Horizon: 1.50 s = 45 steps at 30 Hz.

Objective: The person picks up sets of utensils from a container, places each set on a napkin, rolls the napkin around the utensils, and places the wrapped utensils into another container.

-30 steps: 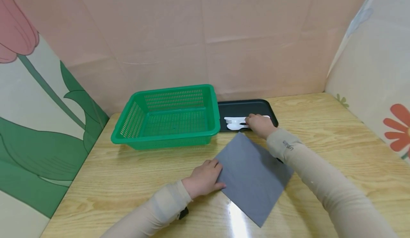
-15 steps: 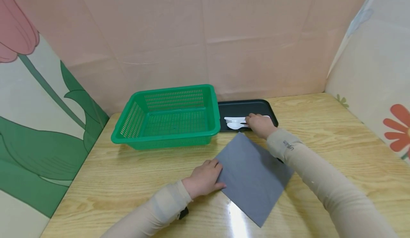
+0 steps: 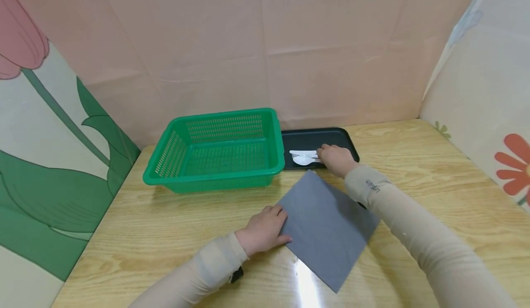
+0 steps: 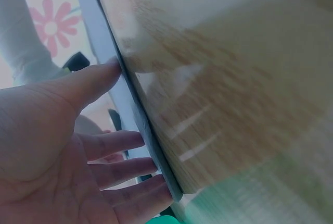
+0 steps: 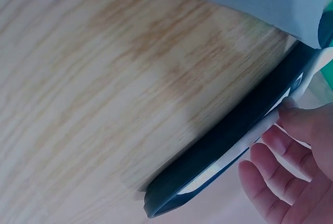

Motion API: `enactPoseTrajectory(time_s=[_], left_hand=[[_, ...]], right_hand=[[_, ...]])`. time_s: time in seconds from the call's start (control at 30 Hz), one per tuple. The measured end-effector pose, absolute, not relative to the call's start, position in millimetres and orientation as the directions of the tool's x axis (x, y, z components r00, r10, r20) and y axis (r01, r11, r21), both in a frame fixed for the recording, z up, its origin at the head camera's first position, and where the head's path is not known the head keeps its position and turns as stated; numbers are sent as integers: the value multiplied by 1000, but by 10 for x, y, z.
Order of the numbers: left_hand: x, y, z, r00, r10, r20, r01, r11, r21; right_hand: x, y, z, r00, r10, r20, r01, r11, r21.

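A white plastic spoon [image 3: 303, 160], a white fork [image 3: 295, 155] and a white knife [image 3: 299, 152] lie together on a black tray [image 3: 312, 136] at the back. My right hand [image 3: 337, 161] covers their handle ends. In the right wrist view its thumb and fingers pinch the white spoon [image 5: 318, 61] by the handle, close over the tray rim. A flat grey square cloth [image 3: 327, 232] lies turned cornerwise in front of the tray. My left hand [image 3: 265, 229] rests on its left edge with fairly straight fingers, thumb apart.
A green perforated basket [image 3: 215, 177] stands left of the tray, its right side right against it. The wooden table [image 3: 418, 170] meets a pink backdrop [image 3: 331, 68] behind and flower-printed sheets at both sides. My right forearm passes over the cloth's right corner.
The spoon's bowl has shifted slightly back, over the fork's tines. My right hand stays over the handles; my left hand and the cloth hold their places.
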State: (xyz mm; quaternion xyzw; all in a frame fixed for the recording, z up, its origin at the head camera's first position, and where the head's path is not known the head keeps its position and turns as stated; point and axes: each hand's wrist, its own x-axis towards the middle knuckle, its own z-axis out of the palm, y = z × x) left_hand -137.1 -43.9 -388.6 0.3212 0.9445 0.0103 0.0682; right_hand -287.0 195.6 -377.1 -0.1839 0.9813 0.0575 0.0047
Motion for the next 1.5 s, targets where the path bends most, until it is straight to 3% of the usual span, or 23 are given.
enactPoseTrajectory(time_s=[1.5], left_hand=[[-1372,-443,-3908,-780,617,-106,615,787,55]], right_hand=[[-2786,2021,-3652,-916,-400,5,-397,910,116]])
